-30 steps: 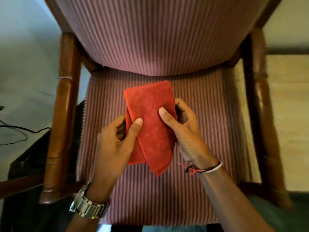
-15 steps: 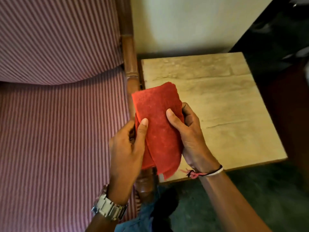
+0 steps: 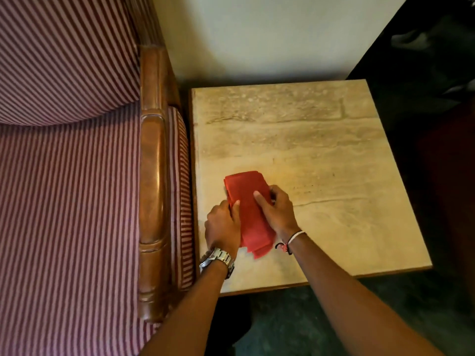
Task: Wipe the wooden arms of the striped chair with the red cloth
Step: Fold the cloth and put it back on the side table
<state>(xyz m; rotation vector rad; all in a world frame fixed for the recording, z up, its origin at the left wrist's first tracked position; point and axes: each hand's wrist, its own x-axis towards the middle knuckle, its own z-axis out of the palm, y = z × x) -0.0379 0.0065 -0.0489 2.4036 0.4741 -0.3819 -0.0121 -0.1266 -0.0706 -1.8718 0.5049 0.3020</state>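
A folded red cloth (image 3: 250, 209) is held low over the pale side table (image 3: 321, 140), with both hands gripping it. My left hand (image 3: 222, 227), with a metal watch on the wrist, holds its left edge. My right hand (image 3: 277, 209), with a thread bracelet, holds its right edge, thumb on top. The striped chair (image 3: 64, 188) fills the left of the view. Its right wooden arm (image 3: 153, 176) runs front to back, just left of my hands and apart from the cloth. The chair's other arm is out of view.
The side table stands close against the chair's right side, its front edge near my forearms. A pale wall (image 3: 257, 34) rises behind it. Dark floor (image 3: 295, 325) lies in front, and a dark area (image 3: 437, 73) lies to the right.
The view and both hands have swung right, from over the chair seat to over the side table. The cloth stays gripped in both hands and now sits lower, near the tabletop.
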